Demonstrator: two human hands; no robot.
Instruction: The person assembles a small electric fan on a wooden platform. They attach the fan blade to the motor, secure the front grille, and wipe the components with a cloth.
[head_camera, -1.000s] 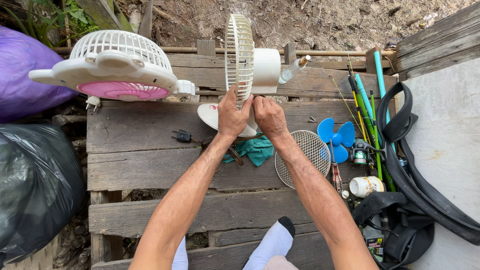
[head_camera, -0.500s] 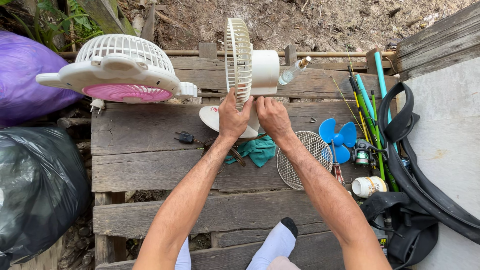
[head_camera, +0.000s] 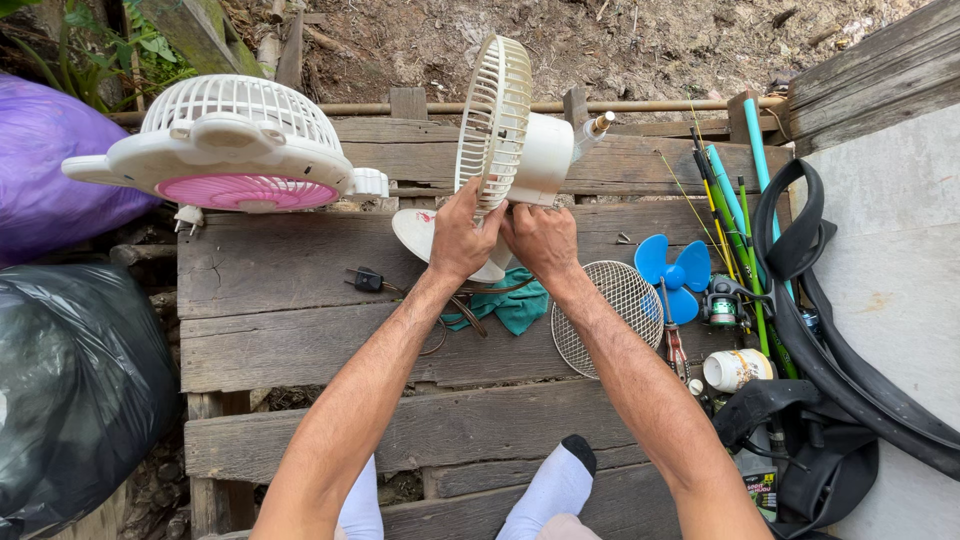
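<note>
Fan (head_camera: 510, 130): upright at the surface's (head_camera: 300, 350) far edge, just as a second ago.
Left hand (head_camera: 462, 235): fingers still closed on the grille's lower rim.
Right hand (head_camera: 540, 238): fingers closed just behind the grille.
Change: none; grip steady.
Near: wire guard (head_camera: 610, 315), blue blade (head_camera: 672, 275), right edge.

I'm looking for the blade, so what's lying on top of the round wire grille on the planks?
A blue fan blade overlaps the wire grille's right edge. The right forearm covers its lower left part, so anything there is hidden.
</note>
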